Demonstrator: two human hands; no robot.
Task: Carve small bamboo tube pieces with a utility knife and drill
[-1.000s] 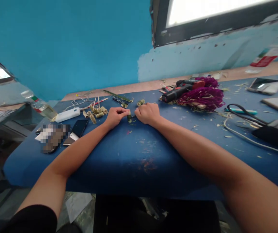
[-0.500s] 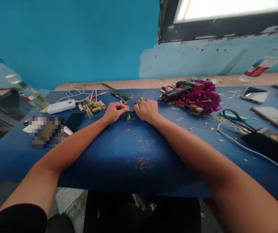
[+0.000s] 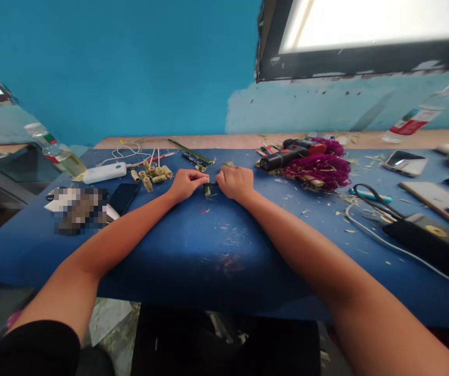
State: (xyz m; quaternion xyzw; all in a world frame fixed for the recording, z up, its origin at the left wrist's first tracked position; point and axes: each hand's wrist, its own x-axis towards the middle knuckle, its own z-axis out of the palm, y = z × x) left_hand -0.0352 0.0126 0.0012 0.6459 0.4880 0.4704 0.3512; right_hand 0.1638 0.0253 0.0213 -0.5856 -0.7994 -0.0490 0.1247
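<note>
My left hand pinches the top of a short green stem piece that stands on the blue table. Just to the right, my right hand is closed around a thin dark tool, whose end meets the green piece. What the tool is cannot be made out. Behind my right hand a pale green piece shows in part. Several short hollow tan tubes lie to the left of my left hand. A long green strip lies behind both hands.
A dark drill and purple strands lie at the back right. Farther right are phones, a black pouch with a white cable, and a bottle. At left are another bottle, a white device and a dark phone.
The camera view has shifted slightly, so the table's items appear a little lower. Both hands keep nearly the same hold and place at the green piece.
</note>
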